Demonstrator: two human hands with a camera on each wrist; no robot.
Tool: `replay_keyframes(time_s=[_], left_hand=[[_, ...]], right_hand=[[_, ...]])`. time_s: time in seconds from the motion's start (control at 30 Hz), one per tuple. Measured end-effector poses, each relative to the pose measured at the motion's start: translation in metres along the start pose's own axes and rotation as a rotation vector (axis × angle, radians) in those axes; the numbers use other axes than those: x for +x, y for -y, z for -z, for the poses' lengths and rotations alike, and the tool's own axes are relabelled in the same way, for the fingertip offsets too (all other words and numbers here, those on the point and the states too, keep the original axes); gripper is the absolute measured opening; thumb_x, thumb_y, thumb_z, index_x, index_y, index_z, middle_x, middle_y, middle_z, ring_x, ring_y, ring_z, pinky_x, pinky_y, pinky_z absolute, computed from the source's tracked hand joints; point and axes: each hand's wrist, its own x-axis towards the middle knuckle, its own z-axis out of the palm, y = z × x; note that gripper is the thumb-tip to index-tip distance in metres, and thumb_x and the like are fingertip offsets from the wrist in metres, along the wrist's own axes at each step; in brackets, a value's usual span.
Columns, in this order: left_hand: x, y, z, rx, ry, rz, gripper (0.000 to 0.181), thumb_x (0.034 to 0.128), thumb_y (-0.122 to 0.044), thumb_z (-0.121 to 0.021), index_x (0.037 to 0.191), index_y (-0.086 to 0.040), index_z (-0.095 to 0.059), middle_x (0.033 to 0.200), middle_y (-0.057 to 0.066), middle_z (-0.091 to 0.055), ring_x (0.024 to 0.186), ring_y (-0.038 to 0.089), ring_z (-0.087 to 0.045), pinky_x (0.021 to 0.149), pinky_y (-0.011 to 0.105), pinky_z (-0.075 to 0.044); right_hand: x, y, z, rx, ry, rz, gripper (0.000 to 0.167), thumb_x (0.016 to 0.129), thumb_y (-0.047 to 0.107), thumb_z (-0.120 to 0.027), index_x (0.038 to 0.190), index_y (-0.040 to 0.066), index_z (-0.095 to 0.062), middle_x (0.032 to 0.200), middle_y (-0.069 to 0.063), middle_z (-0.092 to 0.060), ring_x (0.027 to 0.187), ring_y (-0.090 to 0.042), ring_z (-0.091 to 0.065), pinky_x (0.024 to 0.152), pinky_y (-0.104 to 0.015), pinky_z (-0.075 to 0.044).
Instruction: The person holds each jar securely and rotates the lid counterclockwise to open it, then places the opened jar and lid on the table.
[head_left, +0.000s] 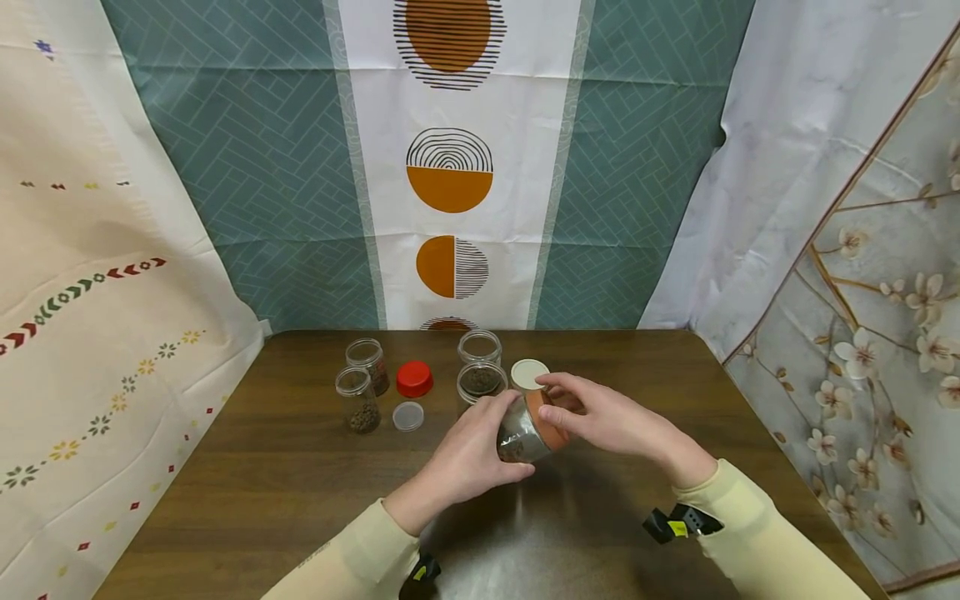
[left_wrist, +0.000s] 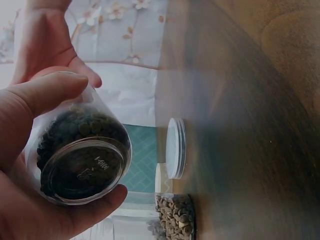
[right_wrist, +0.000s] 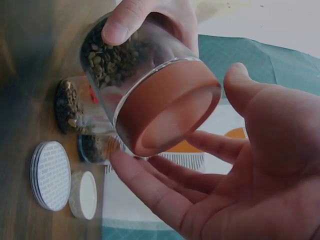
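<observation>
My left hand [head_left: 467, 454] grips a clear glass jar [head_left: 516, 435] by its side, thumb and fingers curled round it. The jar is tipped over, its orange-brown lid [right_wrist: 167, 110] on and facing right. Small dark, seed-like pieces [left_wrist: 82, 125] lie inside, by the base and along the wall. My right hand [head_left: 603, 417] is at the lid, fingers and thumb spread around it. In the right wrist view, a gap shows between the thumb [right_wrist: 237, 80] and the lid; whether the other fingers touch it, I cannot tell.
Two open jars [head_left: 358, 407] stand at the left on the wooden table [head_left: 300, 508], beside a red lid [head_left: 415, 379] and a clear lid [head_left: 408, 416]. Behind the held jar are two more jars [head_left: 480, 343], with a cream lid [head_left: 529, 371] to their right. Curtains surround the table.
</observation>
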Motion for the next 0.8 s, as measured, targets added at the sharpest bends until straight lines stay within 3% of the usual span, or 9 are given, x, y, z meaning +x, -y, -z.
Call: replay_keyframes(time_s=[0.23,0.57,0.8], left_hand=[[-0.0004,-0.0005,-0.0006,0.019,0.008,-0.004,0.097,0.0782,-0.035,-0.103,0.157,-0.014,-0.050,0.143,0.011,-0.061,0.123,0.028,-0.062,0.100,0.049,-0.055],[-0.0003,0.0016,-0.0011,-0.009,0.022,0.018,0.096,0.0786,-0.035,-0.102,0.157,-0.016,-0.051,0.143,0.010,-0.061,0.123,0.028,-0.062,0.100,0.049,-0.055],[-0.0002,0.0026,0.0004,-0.029,0.021,0.019,0.095,0.0786,-0.036,-0.102,0.156,-0.016,-0.052,0.142,0.009,-0.062,0.122,0.026,-0.062,0.100,0.049,-0.054]], right_hand=[[0.0011,0.0008,-0.0024,-0.013,0.020,-0.014,0.059,0.108,0.050,-0.071,0.157,0.020,-0.058,0.139,-0.006,-0.069,0.128,-0.028,-0.067,0.100,-0.048,-0.056],[0.0008,-0.0009,-0.0019,0.011,0.040,0.059,0.059,0.107,0.041,-0.075,0.158,0.016,-0.056,0.136,-0.001,-0.069,0.127,-0.025,-0.065,0.100,-0.047,-0.056],[-0.0017,-0.0044,-0.0016,0.010,0.044,0.123,0.064,0.105,0.038,-0.078,0.161,0.016,-0.054,0.143,-0.001,-0.064,0.133,-0.025,-0.062,0.104,-0.046,-0.055]])
